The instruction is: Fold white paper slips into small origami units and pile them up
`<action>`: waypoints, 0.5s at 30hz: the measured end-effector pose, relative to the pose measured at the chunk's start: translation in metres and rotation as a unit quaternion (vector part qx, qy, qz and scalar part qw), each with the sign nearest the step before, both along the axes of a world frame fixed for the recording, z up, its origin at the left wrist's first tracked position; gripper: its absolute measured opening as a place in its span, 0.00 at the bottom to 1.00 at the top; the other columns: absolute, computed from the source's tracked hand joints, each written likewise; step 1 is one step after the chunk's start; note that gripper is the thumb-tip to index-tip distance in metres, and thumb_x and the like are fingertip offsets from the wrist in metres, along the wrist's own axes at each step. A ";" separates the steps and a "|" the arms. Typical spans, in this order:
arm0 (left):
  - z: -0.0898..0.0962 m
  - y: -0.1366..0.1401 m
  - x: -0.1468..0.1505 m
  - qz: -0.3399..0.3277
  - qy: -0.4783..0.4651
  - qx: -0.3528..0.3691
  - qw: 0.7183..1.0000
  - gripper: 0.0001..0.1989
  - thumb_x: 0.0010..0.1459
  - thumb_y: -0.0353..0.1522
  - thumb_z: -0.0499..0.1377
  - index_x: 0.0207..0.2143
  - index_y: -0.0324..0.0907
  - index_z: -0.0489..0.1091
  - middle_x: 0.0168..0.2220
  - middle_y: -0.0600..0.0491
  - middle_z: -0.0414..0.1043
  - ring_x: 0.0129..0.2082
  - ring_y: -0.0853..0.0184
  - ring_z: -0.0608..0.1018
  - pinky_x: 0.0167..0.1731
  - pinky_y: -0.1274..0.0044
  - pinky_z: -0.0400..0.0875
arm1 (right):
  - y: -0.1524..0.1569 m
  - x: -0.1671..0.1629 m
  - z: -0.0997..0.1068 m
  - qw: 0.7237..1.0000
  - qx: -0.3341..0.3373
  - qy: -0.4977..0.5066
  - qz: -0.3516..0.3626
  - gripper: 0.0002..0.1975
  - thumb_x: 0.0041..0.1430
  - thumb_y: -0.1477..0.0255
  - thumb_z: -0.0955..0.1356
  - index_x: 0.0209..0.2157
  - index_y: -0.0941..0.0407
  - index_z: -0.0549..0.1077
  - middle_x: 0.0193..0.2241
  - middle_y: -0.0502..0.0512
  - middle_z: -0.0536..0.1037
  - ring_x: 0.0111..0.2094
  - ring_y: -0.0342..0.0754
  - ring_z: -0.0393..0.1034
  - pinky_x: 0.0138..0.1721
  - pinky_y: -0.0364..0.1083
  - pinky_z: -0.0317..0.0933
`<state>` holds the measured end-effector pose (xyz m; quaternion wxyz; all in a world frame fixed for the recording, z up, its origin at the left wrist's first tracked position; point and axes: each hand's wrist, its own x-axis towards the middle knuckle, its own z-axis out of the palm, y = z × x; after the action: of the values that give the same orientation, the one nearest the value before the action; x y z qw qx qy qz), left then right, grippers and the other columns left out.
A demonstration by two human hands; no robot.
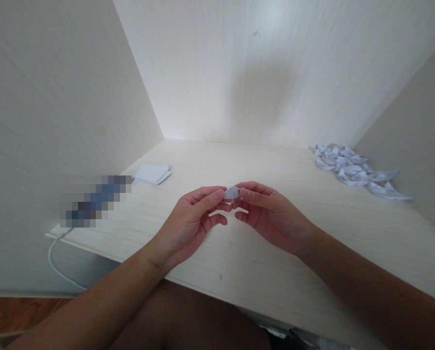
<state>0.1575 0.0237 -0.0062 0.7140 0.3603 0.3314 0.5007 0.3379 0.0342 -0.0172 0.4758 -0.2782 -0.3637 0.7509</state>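
Head view: one folded paper piece [232, 193] above the counter [202, 272], ends pinched by left grip [191, 211] and right grip [270, 209]. Likely light, easily creased; hold edges. From it: one paper stack [151, 173], 9–10 o'clock; one folded-paper pile [352, 170], 2–3 o'clock, pieces uncountable.

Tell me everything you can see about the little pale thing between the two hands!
The little pale thing is whitish with a grey-lilac tint, and looks like folded paper. Its top edge bulges up in the middle, and it lies roughly sideways. The left-hand grip pinches one end and the right-hand grip the other, so fingers hide both tips. It seems to be held above the table; its finer creases are too small to tell.
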 end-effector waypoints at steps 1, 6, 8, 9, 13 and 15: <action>0.000 0.000 0.000 0.000 -0.003 -0.002 1.000 0.09 0.55 0.32 0.72 0.36 0.37 0.80 0.31 0.52 0.79 0.31 0.72 0.79 0.28 0.84 0.75 | 0.000 0.000 0.000 1.000 -0.003 0.005 -0.001 0.10 0.51 0.68 0.80 0.35 0.53 0.82 0.36 0.50 0.81 0.37 0.42 0.75 0.37 0.42 0.66; -0.002 0.002 -0.001 -0.001 -0.019 -0.011 1.000 0.10 0.53 0.31 0.73 0.37 0.37 0.80 0.33 0.52 0.81 0.30 0.72 0.80 0.28 0.84 0.76 | 0.000 0.001 0.003 1.000 -0.011 0.018 -0.009 0.10 0.51 0.68 0.80 0.35 0.54 0.83 0.34 0.48 0.81 0.34 0.40 0.74 0.35 0.41 0.65; -0.002 0.002 -0.001 0.004 -0.024 -0.012 1.000 0.10 0.52 0.30 0.74 0.37 0.39 0.81 0.32 0.52 0.81 0.30 0.72 0.81 0.27 0.84 0.76 | 0.000 0.001 0.003 1.000 -0.014 0.017 -0.013 0.09 0.50 0.69 0.80 0.34 0.53 0.83 0.33 0.48 0.81 0.33 0.40 0.73 0.35 0.41 0.65; -0.002 0.002 -0.001 0.008 -0.024 -0.010 1.000 0.10 0.52 0.29 0.74 0.37 0.39 0.81 0.32 0.52 0.81 0.30 0.71 0.81 0.27 0.84 0.76 | -0.001 0.001 0.003 1.000 -0.015 0.016 -0.014 0.10 0.49 0.70 0.80 0.34 0.53 0.83 0.33 0.48 0.81 0.33 0.40 0.73 0.35 0.41 0.65; -0.003 0.000 -0.001 0.010 -0.015 0.011 1.000 0.09 0.52 0.28 0.73 0.37 0.39 0.81 0.32 0.51 0.82 0.32 0.71 0.82 0.29 0.84 0.76 | -0.001 0.001 0.002 1.000 -0.010 0.005 -0.012 0.10 0.49 0.70 0.80 0.35 0.52 0.83 0.34 0.48 0.82 0.35 0.41 0.74 0.36 0.41 0.65; -0.003 0.000 -0.001 0.011 -0.012 0.027 1.000 0.09 0.52 0.28 0.73 0.37 0.39 0.81 0.33 0.50 0.82 0.33 0.70 0.82 0.29 0.84 0.76 | -0.001 0.001 0.001 1.000 -0.005 -0.001 -0.004 0.10 0.49 0.70 0.80 0.35 0.52 0.83 0.35 0.49 0.83 0.35 0.41 0.75 0.36 0.41 0.65</action>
<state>0.1562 0.0238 -0.0089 0.7022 0.3697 0.3135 0.5215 0.3386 0.0333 -0.0159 0.4773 -0.2822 -0.3595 0.7505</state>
